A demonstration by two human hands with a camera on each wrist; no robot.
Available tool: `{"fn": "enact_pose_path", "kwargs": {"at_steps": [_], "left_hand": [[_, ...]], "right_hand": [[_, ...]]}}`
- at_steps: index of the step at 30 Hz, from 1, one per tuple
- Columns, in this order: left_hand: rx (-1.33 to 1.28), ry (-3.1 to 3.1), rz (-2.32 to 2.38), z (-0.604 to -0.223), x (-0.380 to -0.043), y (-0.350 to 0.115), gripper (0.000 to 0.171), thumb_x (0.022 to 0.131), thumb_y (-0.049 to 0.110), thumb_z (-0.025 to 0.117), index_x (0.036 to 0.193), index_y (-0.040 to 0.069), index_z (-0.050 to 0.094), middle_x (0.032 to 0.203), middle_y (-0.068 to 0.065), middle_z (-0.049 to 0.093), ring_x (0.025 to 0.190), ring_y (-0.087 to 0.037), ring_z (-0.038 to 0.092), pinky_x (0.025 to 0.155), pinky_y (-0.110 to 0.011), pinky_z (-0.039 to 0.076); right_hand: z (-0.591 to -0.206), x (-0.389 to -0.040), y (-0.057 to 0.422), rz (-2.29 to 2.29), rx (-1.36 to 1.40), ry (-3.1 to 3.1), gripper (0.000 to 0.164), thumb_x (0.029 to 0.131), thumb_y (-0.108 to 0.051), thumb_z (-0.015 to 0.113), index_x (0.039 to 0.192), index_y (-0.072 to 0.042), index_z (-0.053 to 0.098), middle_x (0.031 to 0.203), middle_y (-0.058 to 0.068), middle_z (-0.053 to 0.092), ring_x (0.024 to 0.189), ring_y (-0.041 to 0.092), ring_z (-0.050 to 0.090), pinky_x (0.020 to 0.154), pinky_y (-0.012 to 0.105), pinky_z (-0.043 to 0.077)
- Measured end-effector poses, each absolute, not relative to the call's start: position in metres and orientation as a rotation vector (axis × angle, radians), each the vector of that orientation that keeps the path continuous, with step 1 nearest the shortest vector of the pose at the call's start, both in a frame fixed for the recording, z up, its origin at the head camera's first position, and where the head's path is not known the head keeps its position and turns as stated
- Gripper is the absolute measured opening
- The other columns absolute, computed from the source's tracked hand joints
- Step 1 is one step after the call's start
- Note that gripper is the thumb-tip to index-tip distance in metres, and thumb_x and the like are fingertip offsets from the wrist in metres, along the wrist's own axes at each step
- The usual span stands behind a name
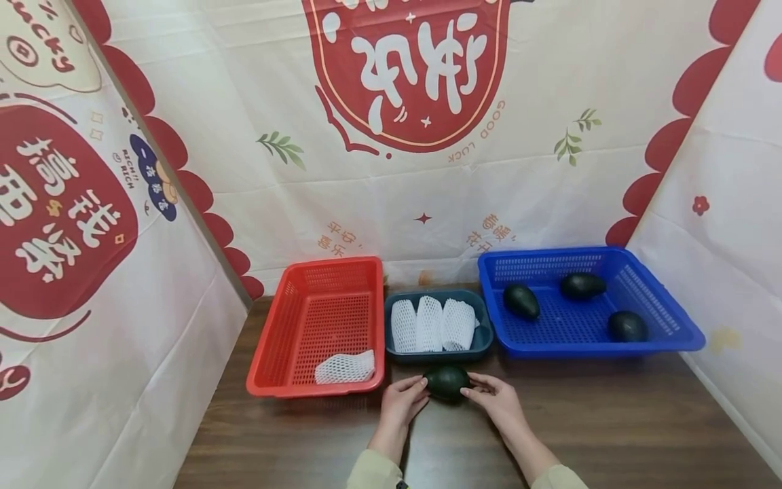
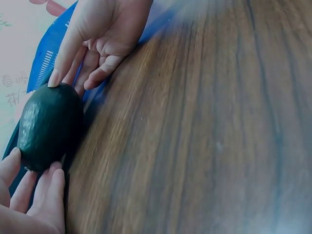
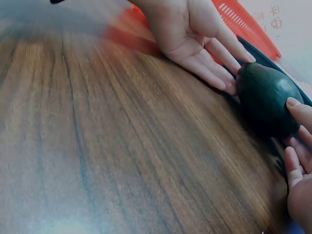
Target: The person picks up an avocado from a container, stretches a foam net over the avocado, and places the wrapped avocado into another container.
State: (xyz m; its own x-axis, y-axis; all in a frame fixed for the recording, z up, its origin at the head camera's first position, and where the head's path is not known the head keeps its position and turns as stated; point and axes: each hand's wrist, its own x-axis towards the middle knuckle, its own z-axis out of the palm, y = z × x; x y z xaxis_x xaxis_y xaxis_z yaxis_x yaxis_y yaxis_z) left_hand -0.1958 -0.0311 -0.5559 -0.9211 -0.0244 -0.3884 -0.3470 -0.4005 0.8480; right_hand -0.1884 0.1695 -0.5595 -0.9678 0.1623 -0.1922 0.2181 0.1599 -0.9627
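Your left hand (image 1: 403, 402) and right hand (image 1: 499, 402) share one avocado (image 1: 447, 384), pinching it from opposite ends, thumbs against the skin and the other fingers set lower. It lies between your two sets of fingertips; whether its underside meets the table (image 1: 464, 438) is hard to tell. Press evenly from both ends, since a smooth skin like this would probably slip if one side pushed harder. Use the pads rather than the nails, so the skin isn't marked, and if you turn it, let one hand roll while the other only steadies. Mind the tray (image 1: 485, 331) just beyond your fingertips, with its white foam nets (image 1: 430, 324); a careless nudge could disturb them. Farther out past your left fingers is the red basket (image 1: 332, 312), and past your right ones the blue basket (image 1: 550, 328) with three more avocados (image 1: 583, 286)

The avocado between your fingers is very dark green, almost black, with a soft gloss and faint bumps. Its narrower end points to your left fingertips; the fuller end meets your right ones
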Motion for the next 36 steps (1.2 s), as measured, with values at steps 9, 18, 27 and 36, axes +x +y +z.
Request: {"fn": "enact_pose_path", "kwargs": {"at_steps": [9,18,27,36], "left_hand": [[-0.489,1.583,2.394,-0.5614,-0.1894,-0.0356,0.033,0.088,0.006,0.072,0.114,-0.013,0.062,0.099,-0.013,0.066,0.084,-0.021,0.068,0.087,-0.046,0.052],[-0.509,1.581,2.399,-0.5597,-0.1905,-0.0343,0.037,0.087,0.01,0.074,0.115,-0.011,0.06,0.101,-0.015,0.065,0.085,-0.023,0.068,0.087,-0.046,0.052],[-0.511,1.607,2.397,-0.5593,-0.1939,-0.032,0.04,0.086,0.012,0.075,0.115,-0.011,0.058,0.103,-0.016,0.065,0.087,-0.024,0.069,0.087,-0.045,0.052],[-0.482,1.603,2.391,-0.5583,-0.1961,-0.0331,0.038,0.087,0.011,0.074,0.114,-0.011,0.06,0.101,-0.015,0.066,0.086,-0.023,0.069,0.086,-0.045,0.053]], "right_hand": [[-0.5677,-0.1802,0.1676,-2.019,0.315,2.364,0.05,0.078,-0.022,0.084,0.12,0.0,0.067,0.111,0.012,0.067,0.093,0.015,0.062,0.075,0.022,0.051],[-0.5673,-0.1823,0.169,-2.033,0.282,2.379,0.048,0.079,-0.02,0.082,0.12,0.001,0.067,0.116,0.014,0.066,0.1,0.022,0.062,0.078,0.021,0.051],[-0.5659,-0.1861,0.1704,-2.03,0.274,2.394,0.047,0.08,-0.018,0.081,0.12,0.001,0.067,0.118,0.015,0.065,0.101,0.022,0.062,0.079,0.02,0.051],[-0.5654,-0.1876,0.1712,-2.049,0.262,2.382,0.045,0.081,-0.016,0.08,0.12,0.001,0.066,0.118,0.015,0.065,0.099,0.018,0.063,0.079,0.019,0.051]]}}
